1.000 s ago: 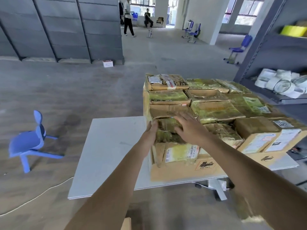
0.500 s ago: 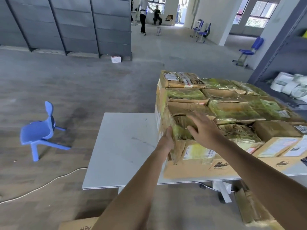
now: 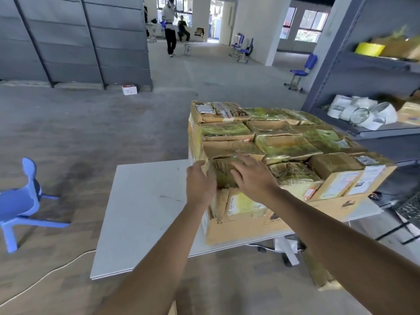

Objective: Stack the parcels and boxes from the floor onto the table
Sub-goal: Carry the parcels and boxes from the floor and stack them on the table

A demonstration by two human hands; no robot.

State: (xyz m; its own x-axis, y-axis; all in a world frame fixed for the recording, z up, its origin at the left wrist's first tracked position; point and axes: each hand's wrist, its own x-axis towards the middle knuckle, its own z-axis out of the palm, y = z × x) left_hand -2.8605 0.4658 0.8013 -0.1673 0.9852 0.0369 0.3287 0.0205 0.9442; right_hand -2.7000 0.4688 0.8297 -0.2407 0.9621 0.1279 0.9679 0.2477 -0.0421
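**Grey hall, white table, most boxes already up**

Grey floor runs all round our white table (image 3: 145,212). A big pile of boxes (image 3: 284,142) already sits on it; the pile goes from the middle of the table to its right edge and back to the far edge, and the white top shows on the left side. We think most of the job is done, because the pile is many boxes wide and more than one box high.

Some things look left to do. A bit of brown box (image 3: 173,309) peeks in at the bottom of our view, down on the floor by the near edge of the table. A flat cardboard piece (image 3: 318,269) leans under the table near its right end. A small white box (image 3: 129,89) sits far off by the grey wall, and we cannot tell if it is ours to fetch.

Now we are setting down a wrapped parcel (image 3: 223,171); it lies on top of the pile, at the pile's near left corner, above the big bottom box (image 3: 238,228) by the table's near edge.

Our left hand (image 3: 200,185) grips the parcel's left side, with the thumb up at its top edge. Our right hand (image 3: 254,178) lies on top of the parcel with its fingers spread out, pressing down and not curled round it. We think one more little push will line it up with the boxes next to it.
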